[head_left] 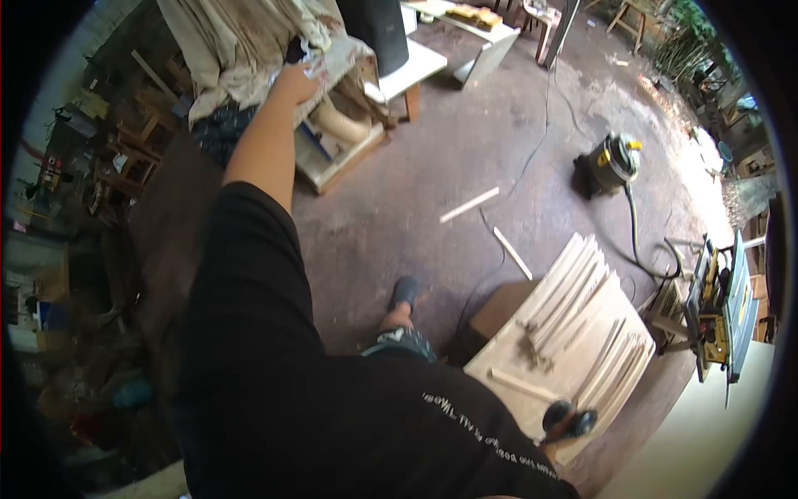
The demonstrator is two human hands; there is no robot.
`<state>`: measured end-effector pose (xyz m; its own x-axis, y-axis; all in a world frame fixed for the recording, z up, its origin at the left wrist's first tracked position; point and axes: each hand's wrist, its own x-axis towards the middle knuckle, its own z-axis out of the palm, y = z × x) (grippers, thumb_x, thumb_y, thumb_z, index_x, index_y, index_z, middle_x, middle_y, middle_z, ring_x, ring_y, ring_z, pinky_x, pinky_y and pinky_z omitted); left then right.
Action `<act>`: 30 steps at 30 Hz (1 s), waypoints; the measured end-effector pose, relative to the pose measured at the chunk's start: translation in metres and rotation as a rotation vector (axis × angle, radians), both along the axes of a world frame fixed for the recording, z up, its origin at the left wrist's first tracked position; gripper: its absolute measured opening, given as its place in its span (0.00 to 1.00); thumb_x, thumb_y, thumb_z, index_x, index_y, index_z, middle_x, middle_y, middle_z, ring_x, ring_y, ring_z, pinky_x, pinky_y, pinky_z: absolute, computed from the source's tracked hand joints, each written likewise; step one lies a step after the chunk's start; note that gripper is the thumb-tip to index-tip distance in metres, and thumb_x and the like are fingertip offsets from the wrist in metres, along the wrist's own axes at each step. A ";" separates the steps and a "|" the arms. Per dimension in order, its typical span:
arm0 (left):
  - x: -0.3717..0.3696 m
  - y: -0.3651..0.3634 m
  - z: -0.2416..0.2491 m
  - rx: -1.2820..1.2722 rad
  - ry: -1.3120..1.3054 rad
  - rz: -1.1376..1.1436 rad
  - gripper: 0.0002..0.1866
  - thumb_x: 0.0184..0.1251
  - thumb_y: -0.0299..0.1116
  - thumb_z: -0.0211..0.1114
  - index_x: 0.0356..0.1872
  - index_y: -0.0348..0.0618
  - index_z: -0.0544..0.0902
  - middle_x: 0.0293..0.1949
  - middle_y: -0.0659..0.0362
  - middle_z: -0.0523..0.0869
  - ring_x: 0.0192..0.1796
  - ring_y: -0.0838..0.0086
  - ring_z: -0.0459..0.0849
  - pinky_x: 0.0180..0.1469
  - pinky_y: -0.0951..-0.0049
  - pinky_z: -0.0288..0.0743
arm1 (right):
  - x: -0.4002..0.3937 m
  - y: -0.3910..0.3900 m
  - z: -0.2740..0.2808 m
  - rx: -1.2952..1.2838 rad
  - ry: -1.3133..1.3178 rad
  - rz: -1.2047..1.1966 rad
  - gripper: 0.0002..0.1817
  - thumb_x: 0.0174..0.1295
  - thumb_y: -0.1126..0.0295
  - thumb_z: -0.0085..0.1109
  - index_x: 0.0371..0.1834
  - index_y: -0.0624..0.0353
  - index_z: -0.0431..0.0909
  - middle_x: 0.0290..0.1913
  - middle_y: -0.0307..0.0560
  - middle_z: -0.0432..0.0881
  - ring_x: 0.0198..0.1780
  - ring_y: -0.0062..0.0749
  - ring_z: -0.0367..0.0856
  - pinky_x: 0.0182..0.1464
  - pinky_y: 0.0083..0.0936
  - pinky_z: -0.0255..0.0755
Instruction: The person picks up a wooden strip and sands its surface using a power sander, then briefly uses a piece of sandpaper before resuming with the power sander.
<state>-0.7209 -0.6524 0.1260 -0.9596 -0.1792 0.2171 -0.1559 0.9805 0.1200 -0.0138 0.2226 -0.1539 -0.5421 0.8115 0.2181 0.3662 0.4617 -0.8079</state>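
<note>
My left arm reaches up to a cloth-covered stand at the upper left, and my left hand [295, 86] is at the edge of its beige cloth [220, 50]. Its fingers are too small and blurred to make out. Near the bottom right, my right hand [561, 431] is wrapped round a black rounded tool [579, 422]. That tool is over the near end of a light wooden board [486, 362], beside a bundle of thin wood strips [619, 366]. Further up the board lies a second bundle of strips [569, 291].
Two loose strips, one [470, 205] and another [512, 253], lie on the floor. A shop vacuum [613, 162] with a hose stands at the right. Beyond are a table saw [738, 303] and a white table [416, 71]. A cable crosses the floor.
</note>
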 end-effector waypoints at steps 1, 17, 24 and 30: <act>-0.032 -0.013 -0.008 0.034 -0.015 0.051 0.36 0.65 0.57 0.73 0.70 0.47 0.83 0.67 0.43 0.85 0.69 0.47 0.83 0.71 0.53 0.77 | -0.013 -0.023 0.025 0.057 -0.070 -0.115 0.36 0.65 0.56 0.80 0.71 0.67 0.78 0.65 0.51 0.86 0.63 0.43 0.84 0.69 0.39 0.76; -0.195 -0.078 -0.053 0.249 -0.299 0.331 0.31 0.75 0.51 0.66 0.77 0.57 0.78 0.86 0.48 0.59 0.83 0.48 0.66 0.79 0.46 0.67 | -0.300 -0.324 0.064 -0.011 -0.224 0.047 0.35 0.65 0.56 0.80 0.70 0.66 0.80 0.64 0.51 0.86 0.61 0.43 0.85 0.69 0.40 0.76; -0.206 -0.075 -0.064 0.234 -0.326 0.431 0.33 0.78 0.48 0.62 0.80 0.50 0.74 0.89 0.52 0.54 0.86 0.50 0.62 0.80 0.36 0.62 | -0.380 -0.420 0.045 -0.183 -0.254 0.282 0.35 0.65 0.56 0.80 0.69 0.66 0.80 0.64 0.51 0.86 0.61 0.43 0.85 0.69 0.40 0.76; -0.206 -0.079 -0.068 0.224 0.139 0.406 0.33 0.76 0.46 0.65 0.77 0.42 0.75 0.83 0.56 0.69 0.79 0.50 0.72 0.76 0.42 0.68 | -0.395 -0.443 0.043 -0.243 -0.268 0.374 0.35 0.65 0.56 0.80 0.69 0.66 0.80 0.64 0.51 0.86 0.60 0.43 0.85 0.69 0.40 0.77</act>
<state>-0.9270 -0.7318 0.0580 -0.7673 -0.5899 0.2515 -0.4878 0.7915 0.3683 -0.4086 -0.2206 -0.1106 -0.8155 0.5618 -0.1390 0.4210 0.4112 -0.8085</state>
